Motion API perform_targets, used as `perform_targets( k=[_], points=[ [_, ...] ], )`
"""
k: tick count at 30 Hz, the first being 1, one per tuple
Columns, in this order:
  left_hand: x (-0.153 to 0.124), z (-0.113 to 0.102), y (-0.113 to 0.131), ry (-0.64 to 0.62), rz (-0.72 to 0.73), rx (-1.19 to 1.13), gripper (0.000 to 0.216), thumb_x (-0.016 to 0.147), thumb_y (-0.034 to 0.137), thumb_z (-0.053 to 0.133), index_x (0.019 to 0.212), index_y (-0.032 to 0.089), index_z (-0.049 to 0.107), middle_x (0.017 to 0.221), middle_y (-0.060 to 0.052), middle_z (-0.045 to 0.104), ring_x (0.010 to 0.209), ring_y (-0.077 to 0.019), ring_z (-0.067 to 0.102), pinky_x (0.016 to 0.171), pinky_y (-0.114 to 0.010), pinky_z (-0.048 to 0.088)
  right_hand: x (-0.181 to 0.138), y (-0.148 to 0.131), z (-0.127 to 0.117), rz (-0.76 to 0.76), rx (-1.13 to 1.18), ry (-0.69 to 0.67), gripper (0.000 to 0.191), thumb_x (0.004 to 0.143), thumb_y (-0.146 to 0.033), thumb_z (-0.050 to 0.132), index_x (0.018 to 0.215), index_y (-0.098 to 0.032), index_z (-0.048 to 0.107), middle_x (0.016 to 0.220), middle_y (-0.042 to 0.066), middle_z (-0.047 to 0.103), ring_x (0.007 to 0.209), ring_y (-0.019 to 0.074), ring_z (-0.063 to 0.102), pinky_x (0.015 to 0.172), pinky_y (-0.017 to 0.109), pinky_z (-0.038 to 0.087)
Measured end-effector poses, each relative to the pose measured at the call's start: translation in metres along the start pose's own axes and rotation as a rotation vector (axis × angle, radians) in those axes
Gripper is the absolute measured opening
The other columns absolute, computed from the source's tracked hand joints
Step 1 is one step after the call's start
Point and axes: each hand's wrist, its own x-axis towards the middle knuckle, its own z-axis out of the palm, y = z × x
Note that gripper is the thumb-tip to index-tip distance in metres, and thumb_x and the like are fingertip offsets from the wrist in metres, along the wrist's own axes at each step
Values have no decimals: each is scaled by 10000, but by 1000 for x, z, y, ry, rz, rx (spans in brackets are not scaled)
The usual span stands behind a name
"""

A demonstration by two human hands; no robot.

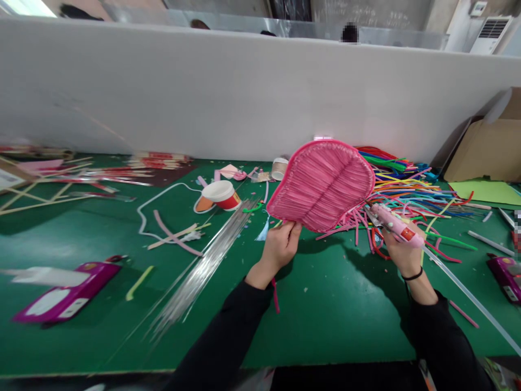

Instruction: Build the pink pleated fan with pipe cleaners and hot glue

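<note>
My left hand [280, 245] pinches the lower edge of a pink leaf-shaped piece [321, 184] made of pipe cleaners laid side by side, holding it up above the green table [325, 304]. Loose pink ends hang from its lower right side. My right hand [401, 247] is wrapped round a pink glue gun [393, 224], whose nozzle points up-left toward the right edge of the piece. A clear glue stick [468, 293] sticks out of the gun's back toward the lower right.
A heap of coloured pipe cleaners [411, 184] lies behind the piece. A tipped red-and-white paper cup [222, 194], a bundle of thin wires [203, 266], a magenta packet [65, 296], wooden sticks [44, 190], a cardboard box [484, 152] and a white partition [244, 92] surround the workspace.
</note>
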Motion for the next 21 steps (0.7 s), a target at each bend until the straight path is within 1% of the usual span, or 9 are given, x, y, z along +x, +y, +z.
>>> perform_targets(
  k=[5, 10, 15, 21],
  points=[
    [0, 0, -1, -3, -4, 2, 316, 909, 249, 466, 603, 239, 388, 468, 19, 423, 432, -148, 458, 488, -288, 315, 1, 0, -1, 1, 15, -3, 200, 901, -256, 578, 977, -251, 763, 858, 61, 759, 848, 225, 733, 721, 326, 583],
    [0, 1, -1, 11, 24, -24, 310, 907, 224, 468, 610, 242, 382, 466, 23, 413, 427, -153, 458, 502, -293, 329, 2, -1, -1, -7, 15, -11, 200, 904, -250, 576, 981, -236, 760, 858, 72, 754, 849, 225, 732, 724, 320, 581],
    [0, 1, -1, -4, 15, -4, 305, 916, 240, 456, 617, 240, 394, 483, 12, 445, 445, -158, 478, 511, -292, 335, 1, 0, 0, -5, 14, -7, 214, 903, -235, 569, 999, -228, 760, 878, 78, 755, 865, 227, 735, 724, 317, 590],
    [-1, 1, -2, 15, 51, -1, 298, 912, 220, 452, 622, 244, 386, 481, 13, 456, 437, -156, 480, 490, -289, 314, -1, 2, 2, 14, -12, 38, 229, 876, -226, 576, 1017, -213, 757, 896, 74, 759, 880, 235, 736, 781, 341, 587]
  ],
)
